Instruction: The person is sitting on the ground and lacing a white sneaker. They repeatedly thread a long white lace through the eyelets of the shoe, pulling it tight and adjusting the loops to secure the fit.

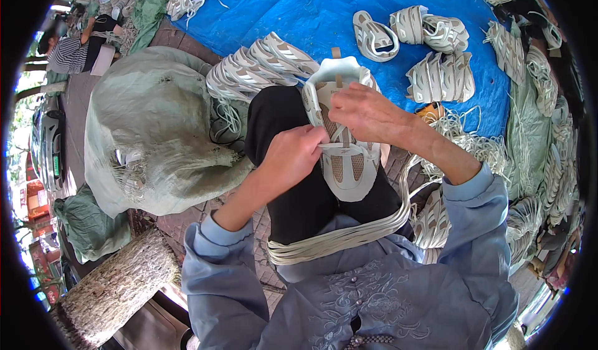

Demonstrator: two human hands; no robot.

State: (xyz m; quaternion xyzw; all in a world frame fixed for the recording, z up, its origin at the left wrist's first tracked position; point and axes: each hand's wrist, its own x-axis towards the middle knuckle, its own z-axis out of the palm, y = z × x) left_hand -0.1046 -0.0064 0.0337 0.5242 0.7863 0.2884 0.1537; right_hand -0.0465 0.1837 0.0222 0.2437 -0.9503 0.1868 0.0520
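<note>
A white and beige shoe upper (349, 179) rests on my black-trousered knees, its toe toward me and its collar pointing away. My left hand (296, 154) is closed at the upper's left side, pinching a white shoelace (339, 144) that crosses the lacing area. Over the throat and tongue, my right hand (374, 114) is closed with fingers curled inward; what lies between its fingertips is hidden. A bundle of loose cream laces (349, 241) is draped across my lap.
A large pale sack (149, 132) stands at left, beside a stack of shoe uppers (261, 66). More uppers (439, 79) lie on a blue tarp (293, 14). Tangled laces (476, 147) heap at right. A stone bench (118, 284) is at lower left; another person (71, 54) sits far left.
</note>
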